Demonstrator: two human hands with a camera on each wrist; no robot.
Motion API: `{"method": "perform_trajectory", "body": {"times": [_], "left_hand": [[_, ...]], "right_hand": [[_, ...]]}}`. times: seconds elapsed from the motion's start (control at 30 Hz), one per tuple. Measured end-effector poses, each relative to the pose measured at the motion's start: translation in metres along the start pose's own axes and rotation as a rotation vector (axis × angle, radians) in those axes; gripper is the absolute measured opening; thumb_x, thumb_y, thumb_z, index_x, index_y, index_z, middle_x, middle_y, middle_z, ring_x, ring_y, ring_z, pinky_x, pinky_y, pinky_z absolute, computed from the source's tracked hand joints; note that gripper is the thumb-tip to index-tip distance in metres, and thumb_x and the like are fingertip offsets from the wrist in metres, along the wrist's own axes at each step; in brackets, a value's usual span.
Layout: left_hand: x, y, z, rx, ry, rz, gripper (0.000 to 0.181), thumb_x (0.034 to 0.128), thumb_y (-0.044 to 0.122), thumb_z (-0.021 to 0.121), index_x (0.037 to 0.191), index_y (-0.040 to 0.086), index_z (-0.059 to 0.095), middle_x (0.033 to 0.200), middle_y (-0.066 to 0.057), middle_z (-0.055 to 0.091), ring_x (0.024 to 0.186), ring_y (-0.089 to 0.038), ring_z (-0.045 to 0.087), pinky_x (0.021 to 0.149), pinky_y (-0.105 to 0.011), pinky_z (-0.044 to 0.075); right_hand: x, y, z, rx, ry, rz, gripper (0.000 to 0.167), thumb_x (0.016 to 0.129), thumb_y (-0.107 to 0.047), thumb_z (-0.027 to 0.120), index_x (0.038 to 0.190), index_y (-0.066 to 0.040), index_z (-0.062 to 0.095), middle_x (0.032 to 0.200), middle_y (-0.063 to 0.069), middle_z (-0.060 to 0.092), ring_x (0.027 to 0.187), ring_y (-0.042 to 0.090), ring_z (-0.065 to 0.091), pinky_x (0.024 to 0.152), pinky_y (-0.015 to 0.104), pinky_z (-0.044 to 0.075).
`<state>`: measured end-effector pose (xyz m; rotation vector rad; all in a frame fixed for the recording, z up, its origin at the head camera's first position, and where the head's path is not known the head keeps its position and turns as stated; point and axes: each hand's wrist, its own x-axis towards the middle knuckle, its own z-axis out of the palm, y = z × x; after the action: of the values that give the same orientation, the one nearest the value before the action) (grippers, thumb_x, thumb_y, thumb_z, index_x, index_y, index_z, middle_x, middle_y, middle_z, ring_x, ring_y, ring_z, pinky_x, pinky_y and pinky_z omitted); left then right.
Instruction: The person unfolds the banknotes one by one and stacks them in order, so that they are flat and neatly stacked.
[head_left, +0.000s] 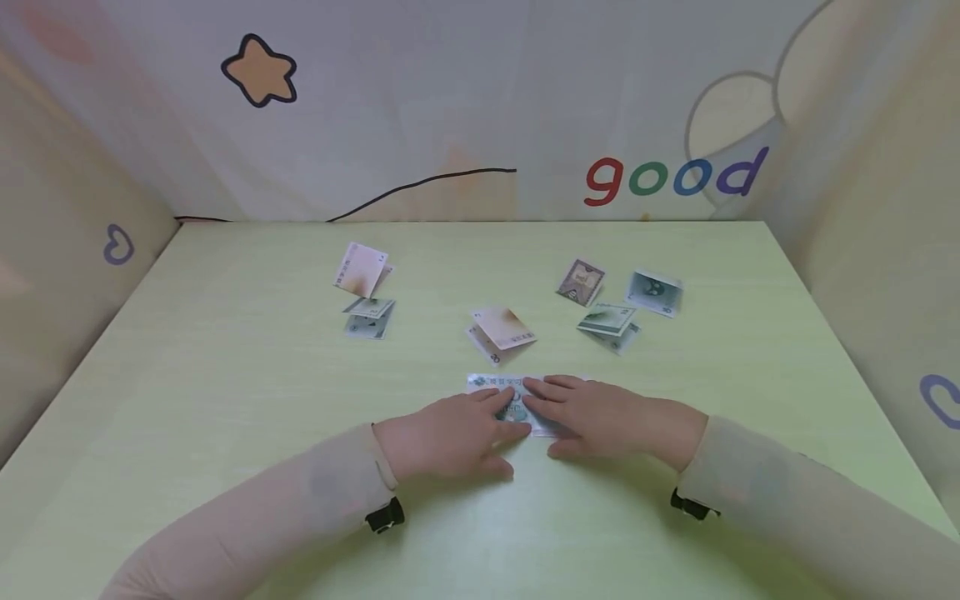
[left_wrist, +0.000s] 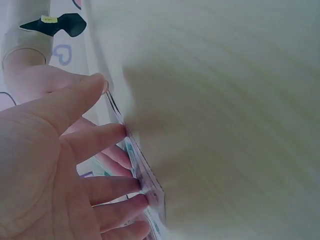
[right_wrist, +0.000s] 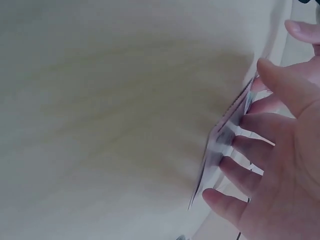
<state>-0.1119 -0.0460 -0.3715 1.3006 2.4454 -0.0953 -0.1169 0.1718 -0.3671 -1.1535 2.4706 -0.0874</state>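
A bluish banknote (head_left: 514, 403) lies spread out near the middle of the table, under the fingers of both hands. My left hand (head_left: 455, 435) rests on its left part with fingers extended, and my right hand (head_left: 611, 417) covers its right part, fingers extended too. In the left wrist view the left hand (left_wrist: 60, 165) touches the note (left_wrist: 150, 182) with spread fingertips. The right wrist view has the right hand (right_wrist: 280, 150) with its fingertips against the note (right_wrist: 220, 137), which looks slightly bent along a crease. The right end of the note is hidden in the head view.
Just beyond the hands stands a folded pinkish note (head_left: 504, 327). Back left are a folded pink note (head_left: 362, 268) and a folded green note (head_left: 370, 318). Back right are a folded brown note (head_left: 581, 282), a green note (head_left: 609, 320) and a dark green note (head_left: 654, 293).
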Motion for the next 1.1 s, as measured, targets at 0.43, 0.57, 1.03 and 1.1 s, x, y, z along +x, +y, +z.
{"method": "perform_trajectory", "body": {"times": [0.43, 0.57, 1.03, 1.1], "left_hand": [[0.002, 0.0076, -0.0019, 0.032, -0.023, 0.0, 0.064, 0.0896, 0.055, 0.05, 0.144, 0.026, 0.037, 0.148, -0.02, 0.026, 0.136, -0.031, 0.026, 0.103, -0.042, 0.034], [0.002, 0.0065, -0.0026, 0.031, -0.033, -0.012, 0.066, 0.0897, 0.055, 0.051, 0.145, 0.023, 0.035, 0.15, -0.018, 0.024, 0.136, -0.028, 0.026, 0.102, -0.041, 0.035], [0.0012, 0.0042, -0.0047, -0.007, -0.04, -0.01, 0.067, 0.0858, 0.058, 0.054, 0.142, 0.024, 0.041, 0.149, -0.02, 0.024, 0.135, -0.031, 0.028, 0.103, -0.04, 0.034], [0.0011, 0.0036, -0.0056, -0.018, -0.045, -0.007, 0.067, 0.0858, 0.058, 0.055, 0.142, 0.024, 0.042, 0.149, -0.021, 0.024, 0.135, -0.032, 0.027, 0.103, -0.04, 0.033]], "right_hand": [[0.0039, 0.0025, 0.0022, 0.004, -0.002, 0.063, 0.072, 0.09, -0.038, 0.06, 0.145, -0.003, 0.029, 0.152, 0.012, 0.022, 0.134, 0.032, 0.028, 0.103, 0.047, 0.032], [0.0049, 0.0004, 0.0046, -0.024, -0.013, 0.087, 0.073, 0.09, -0.041, 0.058, 0.146, -0.003, 0.028, 0.153, 0.01, 0.02, 0.135, 0.031, 0.027, 0.103, 0.047, 0.033], [0.0075, -0.0015, 0.0036, -0.043, -0.012, 0.088, 0.074, 0.09, -0.042, 0.059, 0.145, -0.003, 0.03, 0.152, 0.009, 0.023, 0.134, 0.031, 0.028, 0.101, 0.048, 0.034], [0.008, -0.002, 0.0033, -0.045, -0.015, 0.095, 0.074, 0.089, -0.042, 0.059, 0.145, -0.004, 0.029, 0.152, 0.008, 0.023, 0.134, 0.031, 0.028, 0.101, 0.048, 0.034]]}}
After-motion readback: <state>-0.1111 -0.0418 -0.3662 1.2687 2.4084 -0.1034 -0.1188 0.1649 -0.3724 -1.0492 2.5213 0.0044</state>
